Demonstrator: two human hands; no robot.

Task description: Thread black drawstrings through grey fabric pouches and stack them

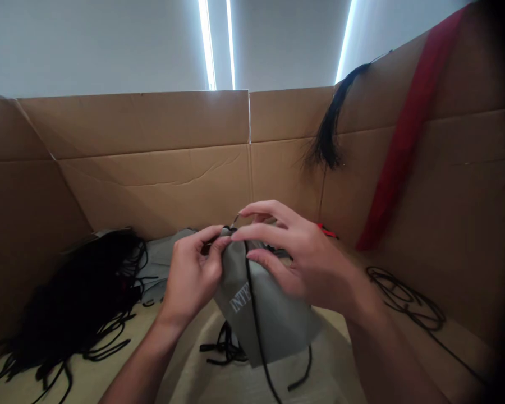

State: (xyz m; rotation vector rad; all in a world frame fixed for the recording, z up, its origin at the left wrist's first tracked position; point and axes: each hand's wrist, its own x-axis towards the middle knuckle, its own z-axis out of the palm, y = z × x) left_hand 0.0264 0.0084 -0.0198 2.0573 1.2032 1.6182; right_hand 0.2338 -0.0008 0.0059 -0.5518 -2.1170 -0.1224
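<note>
I hold a small grey fabric pouch [269, 314] with white lettering in front of me, above a light table. My left hand [191, 275] pinches the pouch's top edge between thumb and fingers. My right hand [297, 252] meets it at the same spot, its fingertips pressed on the top edge where a thin metal tool or needle tip [234, 220] pokes up. A black cord [256, 325] runs from the pouch's top down its front and hangs below it.
Cardboard walls [151, 168] enclose the workspace. A large heap of black cords [76, 292] lies at left, more grey pouches [164, 264] behind my left hand, loose cords [408, 300] at right. A black cord bundle [328, 129] and red strap [404, 140] hang on the right wall.
</note>
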